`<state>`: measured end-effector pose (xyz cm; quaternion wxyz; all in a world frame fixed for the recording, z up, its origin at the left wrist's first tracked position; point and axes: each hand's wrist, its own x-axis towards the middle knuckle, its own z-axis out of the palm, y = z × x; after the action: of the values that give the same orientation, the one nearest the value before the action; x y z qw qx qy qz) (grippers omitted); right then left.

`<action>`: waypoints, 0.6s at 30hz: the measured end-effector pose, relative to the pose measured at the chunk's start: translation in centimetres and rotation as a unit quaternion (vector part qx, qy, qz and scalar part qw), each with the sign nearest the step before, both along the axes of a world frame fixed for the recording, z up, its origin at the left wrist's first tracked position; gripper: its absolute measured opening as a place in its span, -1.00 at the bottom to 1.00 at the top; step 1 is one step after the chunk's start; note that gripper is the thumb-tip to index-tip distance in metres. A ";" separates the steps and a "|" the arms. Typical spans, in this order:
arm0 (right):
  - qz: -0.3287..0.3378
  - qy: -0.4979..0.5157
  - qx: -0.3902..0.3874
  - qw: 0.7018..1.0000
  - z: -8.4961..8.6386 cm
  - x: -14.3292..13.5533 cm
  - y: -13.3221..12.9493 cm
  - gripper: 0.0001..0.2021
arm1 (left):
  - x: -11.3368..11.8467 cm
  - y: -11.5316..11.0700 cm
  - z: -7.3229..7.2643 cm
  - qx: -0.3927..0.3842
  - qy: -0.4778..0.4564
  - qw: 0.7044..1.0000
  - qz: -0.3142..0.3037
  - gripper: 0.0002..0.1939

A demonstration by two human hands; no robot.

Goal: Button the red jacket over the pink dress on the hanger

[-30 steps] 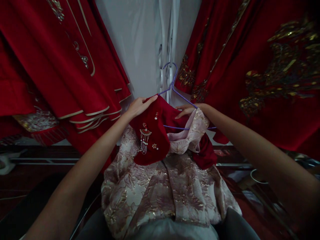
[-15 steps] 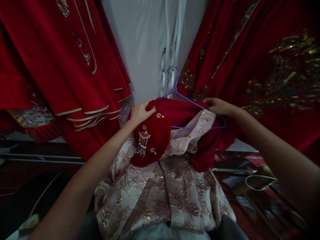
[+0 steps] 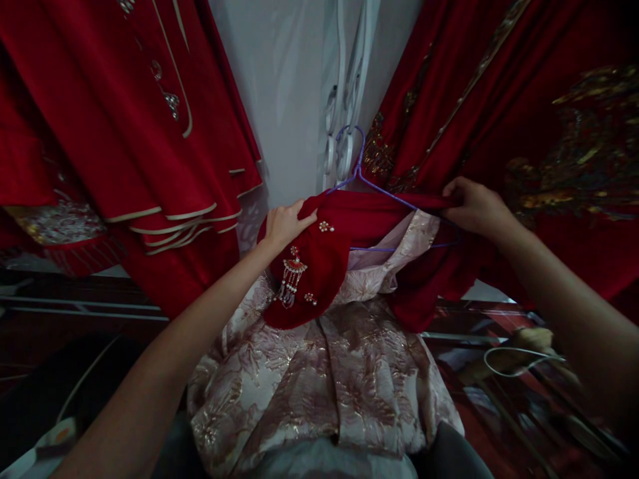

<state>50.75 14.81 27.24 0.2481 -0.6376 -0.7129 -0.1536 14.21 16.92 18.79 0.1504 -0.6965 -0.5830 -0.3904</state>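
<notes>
A red garment with beaded fan and flower ornaments (image 3: pixel 319 279) lies draped over a purple wire hanger (image 3: pixel 387 193). My left hand (image 3: pixel 287 225) grips its upper left edge, thumb on top. At the other side my right hand (image 3: pixel 476 207) pinches the red cloth near the hanger's right end and pulls it out taut. A pale brocade garment with a floral pattern (image 3: pixel 294 386) also hangs from the hanger; its strap (image 3: pixel 422 233) crosses the hanger's right side. Its skirt spreads down over my lap. The hanger's hook points upward, near white scrollwork.
Red garments with pale piping (image 3: pixel 144 153) hang at the left. More red cloth with gold sequin embroidery (image 3: pixel 589 146) hangs at the right. Behind stands a white panel (image 3: pixel 279 86) with scrollwork (image 3: pixel 344 133). A white cord loop (image 3: pixel 519 362) shows at the lower right.
My right hand has moved outward to the right and slightly up, drawing the red cloth along the hanger's shoulder. My left hand keeps its grip, and the hanger has shifted slightly right.
</notes>
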 end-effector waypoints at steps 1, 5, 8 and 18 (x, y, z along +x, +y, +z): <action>0.011 0.017 0.006 1.000 -0.2 0.2 0.1 -0.76 | 0.0 0.0 0.0 -0.002 -0.006 1.000 -0.003 -0.52; 0.027 -0.022 0.097 0.995 -1.0 -0.3 -1.2 -0.75 | -0.1 -0.1 0.1 -0.009 -0.017 1.000 -0.015 -0.54; -0.033 -0.082 0.119 0.989 -1.4 -0.6 -2.3 -0.71 | 0.0 -0.2 0.1 -0.007 -0.015 1.000 -0.017 -0.55; -0.076 -0.018 -0.022 0.997 -2.2 2.9 2.1 -0.72 | -0.3 0.2 0.9 -0.041 -0.009 0.996 -0.075 -0.58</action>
<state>53.64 16.96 25.08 0.2092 -0.6926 -0.6696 -0.1679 13.95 17.11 19.65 0.0862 -0.7405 -0.5459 -0.3824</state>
